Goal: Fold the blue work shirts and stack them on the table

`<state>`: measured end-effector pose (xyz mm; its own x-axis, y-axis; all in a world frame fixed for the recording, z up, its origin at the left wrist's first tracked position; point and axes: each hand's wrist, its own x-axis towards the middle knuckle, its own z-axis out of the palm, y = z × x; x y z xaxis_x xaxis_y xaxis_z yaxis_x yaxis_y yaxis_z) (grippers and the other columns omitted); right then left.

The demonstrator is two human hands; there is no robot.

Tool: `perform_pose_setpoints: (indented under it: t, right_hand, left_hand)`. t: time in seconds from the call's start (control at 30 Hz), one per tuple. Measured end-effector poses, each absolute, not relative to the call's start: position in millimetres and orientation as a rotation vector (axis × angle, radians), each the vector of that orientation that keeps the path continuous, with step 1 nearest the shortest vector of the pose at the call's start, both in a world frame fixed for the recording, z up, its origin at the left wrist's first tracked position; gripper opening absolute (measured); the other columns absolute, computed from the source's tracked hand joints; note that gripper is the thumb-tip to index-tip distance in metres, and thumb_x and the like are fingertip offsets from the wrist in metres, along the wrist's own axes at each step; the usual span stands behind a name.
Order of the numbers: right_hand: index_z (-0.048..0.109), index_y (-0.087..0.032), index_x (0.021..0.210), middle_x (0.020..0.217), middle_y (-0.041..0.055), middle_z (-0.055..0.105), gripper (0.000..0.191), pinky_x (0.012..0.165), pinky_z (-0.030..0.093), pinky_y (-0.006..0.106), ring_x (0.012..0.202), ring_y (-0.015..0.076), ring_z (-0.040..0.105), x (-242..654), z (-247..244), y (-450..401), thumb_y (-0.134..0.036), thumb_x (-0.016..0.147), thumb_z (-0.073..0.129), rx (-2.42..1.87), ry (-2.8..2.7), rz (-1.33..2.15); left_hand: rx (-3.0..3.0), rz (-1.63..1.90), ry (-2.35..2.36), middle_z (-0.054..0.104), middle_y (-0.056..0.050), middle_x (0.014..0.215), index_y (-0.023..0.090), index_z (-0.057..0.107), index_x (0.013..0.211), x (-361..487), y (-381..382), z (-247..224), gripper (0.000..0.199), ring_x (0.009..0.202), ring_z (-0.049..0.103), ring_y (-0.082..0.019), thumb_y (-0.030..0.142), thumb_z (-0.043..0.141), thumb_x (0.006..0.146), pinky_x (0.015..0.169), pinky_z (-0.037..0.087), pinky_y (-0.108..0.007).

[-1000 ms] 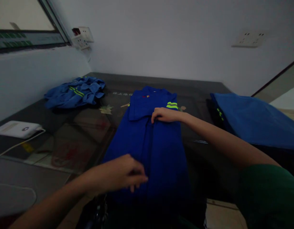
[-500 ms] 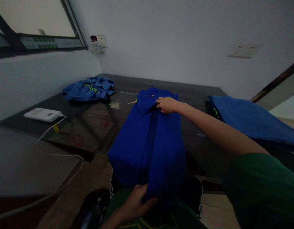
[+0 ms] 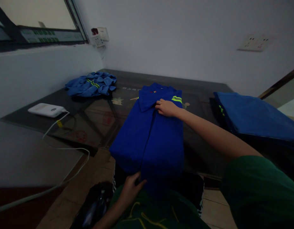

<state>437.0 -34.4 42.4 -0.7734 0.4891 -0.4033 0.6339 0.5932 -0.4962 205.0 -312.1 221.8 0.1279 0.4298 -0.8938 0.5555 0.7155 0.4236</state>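
A bright blue work jacket (image 3: 163,140) lies front side up, its collar away from me on the table and its lower end over my lap. Its two front edges meet along the middle. Near the collar, my right hand (image 3: 166,107) pinches the right front panel by its edge. My left hand (image 3: 132,190) is at the hem, thumb and forefinger closed on the lower end of the same front edge; the fingertips are partly dark. Yellow-green stripes (image 3: 177,99) show on the jacket beyond my right hand.
On the dark table (image 3: 197,79), a crumpled blue garment (image 3: 90,85) lies at the back left. A white device (image 3: 46,110) with a cable (image 3: 72,148) sits at the left edge. Folded blue clothes (image 3: 259,114) are stacked on the right. Sockets (image 3: 255,43) are on the wall.
The right front panel, lifted and gaping before, now lies flatter against the left one. My left hand has moved up and slightly left; the stripes by my right hand have come into view.
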Motion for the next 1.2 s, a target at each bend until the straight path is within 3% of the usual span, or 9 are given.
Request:
perform_pose_setpoints:
  t: [0.1,0.33,0.47,0.6,0.7,0.8,0.9,1.03,1.2]
  right_hand:
    - [0.064,-0.013,0.107,0.116,0.0149,0.058,0.025,0.083,0.042,0.035,0.103,0.026,0.05,436,41,-45,-0.021,0.092,0.045,1.027,2.594,-0.953]
    - [0.056,-0.016,0.114,0.128,0.0122,0.052,0.025,0.095,0.043,0.036,0.114,0.0232,0.051,458,71,-75,-0.018,0.09,0.048,1.613,2.52,-1.26]
    - [0.051,-0.018,0.115,0.092,0.0078,0.064,0.03,0.08,0.05,0.038,0.087,0.0232,0.063,505,100,-91,-0.022,0.086,0.057,1.993,1.996,-1.394]
    - [0.033,-0.019,0.133,0.069,0.0,0.062,0.052,0.06,0.054,0.032,0.058,0.0163,0.061,537,122,-115,-0.032,0.089,0.057,1.921,1.145,-2.115]
    - [0.019,-0.027,0.145,0.074,-0.0034,0.06,0.075,0.062,0.057,0.028,0.062,0.0132,0.063,534,133,-134,-0.031,0.085,0.064,1.778,0.774,-2.597]
    - [0.019,-0.034,0.148,0.075,-0.0063,0.054,0.089,0.061,0.058,0.025,0.064,0.011,0.064,523,141,-142,-0.026,0.077,0.072,1.733,0.672,-2.756]
    - [0.022,-0.033,0.148,0.073,-0.0067,0.054,0.086,0.057,0.057,0.024,0.06,0.0112,0.065,520,154,-144,-0.029,0.077,0.072,1.531,0.615,-2.817]
    - [0.036,-0.027,0.142,0.072,-0.0053,0.058,0.07,0.052,0.054,0.021,0.055,0.0101,0.063,527,197,-156,-0.034,0.081,0.069,1.508,0.775,-2.717]
    - [0.063,-0.016,0.098,0.079,0.0044,0.068,0.035,0.048,0.049,0.022,0.054,0.0102,0.061,538,261,-220,-0.048,0.088,0.055,1.583,0.683,-2.684]
  left_hand:
    - [0.922,-0.137,1.547,0.071,-0.002,0.077,0.019,0.068,0.081,206,-315,213,0.019,0.074,0.065,-0.02,0.036,0.059,0.081,0.072,0.05,-0.03]
    - [1.006,-0.277,1.586,0.073,-0.009,0.081,0.02,0.066,0.073,212,-310,193,0.014,0.078,0.068,-0.026,0.031,0.061,0.079,0.073,0.049,-0.033]
    - [1.014,-0.314,1.542,0.073,-0.009,0.077,0.018,0.066,0.071,209,-313,186,0.02,0.075,0.068,-0.025,0.036,0.062,0.079,0.07,0.048,-0.032]
    - [1.038,-0.347,1.501,0.07,-0.007,0.071,0.017,0.064,0.067,202,-317,183,0.025,0.07,0.065,-0.023,0.038,0.06,0.079,0.066,0.046,-0.029]
    - [0.995,-0.364,1.482,0.071,-0.007,0.071,0.016,0.066,0.068,203,-315,182,0.026,0.069,0.065,-0.024,0.039,0.06,0.078,0.067,0.048,-0.032]
    - [0.845,-0.317,1.465,0.074,-0.009,0.084,0.015,0.071,0.082,207,-317,181,0.026,0.083,0.067,-0.028,0.039,0.067,0.071,0.076,0.052,-0.036]
    - [0.711,-0.273,1.486,0.073,-0.011,0.102,0.013,0.07,0.101,211,-326,179,0.044,0.1,0.065,-0.031,0.04,0.073,0.066,0.085,0.053,-0.039]
    - [0.798,-0.423,1.357,0.072,-0.013,0.109,0.012,0.071,0.103,203,-327,188,0.037,0.106,0.064,-0.03,0.039,0.061,0.08,0.095,0.048,-0.041]
    - [1.067,-0.658,1.032,0.064,-0.007,0.127,0.023,0.065,0.12,166,-277,240,0.036,0.118,0.059,-0.027,0.034,0.051,0.088,0.102,0.044,-0.04]
